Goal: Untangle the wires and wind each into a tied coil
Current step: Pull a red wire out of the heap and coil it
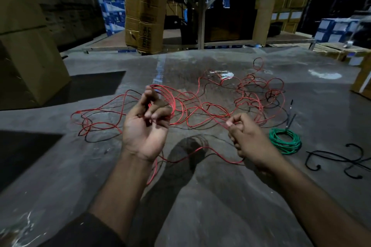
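A long red wire [202, 106] lies in loose tangled loops across the grey concrete floor [200, 196], reaching from far left to far right. My left hand [143, 126] is raised palm up and holds several wound turns of the red wire [170, 98] that arc over its fingers. My right hand [248, 138] pinches a stretch of the same wire between thumb and fingers; the strand runs taut up toward the left hand. More red wire droops in a slack curve below both hands. A green wire [286, 141] lies wound in a finished coil just right of my right hand.
A short black wire [345, 159] lies loose at the right edge. A thin dark tool [291, 114] lies above the green coil. Cardboard boxes [30, 66] stand on the left, a tall carton [145, 8] and shelving behind.
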The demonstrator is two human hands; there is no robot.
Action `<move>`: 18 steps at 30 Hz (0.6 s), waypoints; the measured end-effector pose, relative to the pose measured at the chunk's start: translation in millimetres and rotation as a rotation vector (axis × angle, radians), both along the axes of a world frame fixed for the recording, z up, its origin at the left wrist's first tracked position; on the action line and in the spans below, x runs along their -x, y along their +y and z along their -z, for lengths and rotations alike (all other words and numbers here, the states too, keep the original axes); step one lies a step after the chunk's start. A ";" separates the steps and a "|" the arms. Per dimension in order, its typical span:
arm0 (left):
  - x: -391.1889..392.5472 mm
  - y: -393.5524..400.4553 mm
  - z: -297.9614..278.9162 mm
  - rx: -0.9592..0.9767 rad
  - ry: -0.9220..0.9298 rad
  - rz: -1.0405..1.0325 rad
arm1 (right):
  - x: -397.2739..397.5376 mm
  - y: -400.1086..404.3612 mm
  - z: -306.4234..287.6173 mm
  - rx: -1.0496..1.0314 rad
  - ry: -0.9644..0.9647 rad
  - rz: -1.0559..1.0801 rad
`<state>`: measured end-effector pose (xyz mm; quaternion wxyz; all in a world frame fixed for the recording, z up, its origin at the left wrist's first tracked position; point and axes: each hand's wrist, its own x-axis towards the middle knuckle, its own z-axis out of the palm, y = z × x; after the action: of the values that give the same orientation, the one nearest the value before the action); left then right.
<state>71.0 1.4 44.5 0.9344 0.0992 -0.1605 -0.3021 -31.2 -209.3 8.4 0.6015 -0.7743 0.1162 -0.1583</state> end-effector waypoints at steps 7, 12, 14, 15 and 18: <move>10.8 -10.0 -3.6 -0.252 -0.201 -0.305 | 5.3 7.2 7.1 0.760 -0.032 -0.231; 13.5 -17.9 6.5 -0.620 -0.518 -0.472 | 16.5 31.4 3.3 0.643 -0.068 -0.545; 20.6 -23.4 11.1 -0.862 -0.761 -0.505 | 19.2 34.1 -4.9 0.518 -0.192 -0.469; 25.0 -26.1 13.4 -0.957 -0.869 -0.496 | 19.9 33.0 -8.3 0.461 -0.272 -0.388; 37.1 -32.3 17.9 -1.121 -1.046 -0.458 | 21.1 29.8 -18.9 0.387 -0.442 -0.119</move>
<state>34.0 -30.9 26.7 0.5879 0.7134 -0.3778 -0.0526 -52.3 -179.4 27.3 0.4616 -0.8269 -0.0953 -0.3067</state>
